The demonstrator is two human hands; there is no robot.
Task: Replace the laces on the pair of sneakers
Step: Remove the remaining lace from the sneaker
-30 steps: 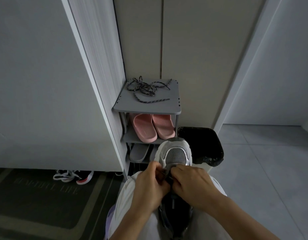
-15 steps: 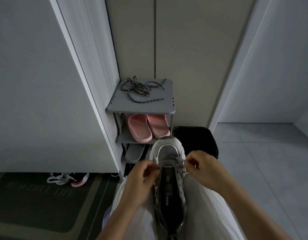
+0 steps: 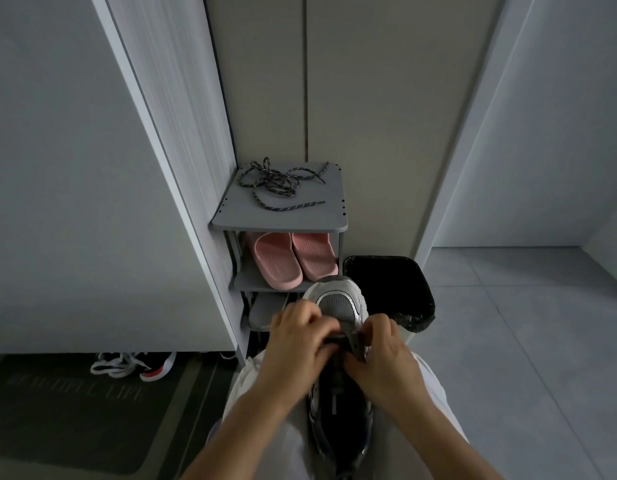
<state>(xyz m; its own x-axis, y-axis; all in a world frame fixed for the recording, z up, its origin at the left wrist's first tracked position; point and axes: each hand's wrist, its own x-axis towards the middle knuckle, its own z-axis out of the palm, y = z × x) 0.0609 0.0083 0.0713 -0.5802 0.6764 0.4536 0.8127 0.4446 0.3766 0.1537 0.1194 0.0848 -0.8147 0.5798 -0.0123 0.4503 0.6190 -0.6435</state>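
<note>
A grey and white sneaker (image 3: 338,306) lies on my lap with its toe pointing away from me. My left hand (image 3: 300,341) and my right hand (image 3: 383,355) meet over its front eyelets, fingers curled and pinching at the lace there. The lace itself is mostly hidden under my fingers. A dark speckled lace (image 3: 279,185) lies in a loose tangle on top of the grey shoe rack (image 3: 231,220). Another sneaker (image 3: 134,365) with white laces lies on the floor under the cabinet at the left.
Pink slippers (image 3: 293,261) sit on the rack's middle shelf and a grey slipper (image 3: 265,313) below. A black-lined bin (image 3: 390,289) stands right of the rack. A dark doormat (image 3: 68,410) covers the floor at the left; grey tiles (image 3: 525,341) lie at the right.
Half a second ago my hands were apart, pulling lace ends out to either side. Now they have come back together over the sneaker's front eyelets.
</note>
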